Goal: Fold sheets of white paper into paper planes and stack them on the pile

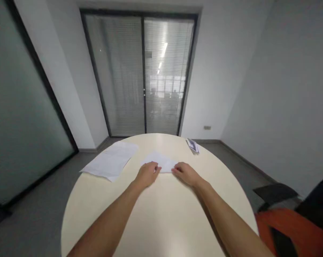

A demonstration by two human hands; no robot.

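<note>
Room: plain pale walls, grey floor. Left side, a dark-framed frosted panel; straight ahead, a two-part glazed unit in a dark frame, with horizontal blinds and bright streaks of light in its right part.

Tabletop: cream, rounded at the far edge, glossy at the near end.

Chair: orange seat, black armrests, off the tabletop's right side.

Large sheet: white, faintly creased, lying at the tabletop's far left, one corner reaching the rim.

Smaller paper: white, flat on the middle of the tabletop's far half, between and partly under the hands.

Hands, two, bare, forearms reaching in from the near edge. Left hand: fingers half curled, at the paper's near left corner. Right hand: fingers bent likewise, tips at the near right corner. Whether either pinches the paper or only presses it cannot be told.

Folded piece: white with bluish-purple marking, near the far right rim.

Wall socket plate: small, low on the far wall.
</note>
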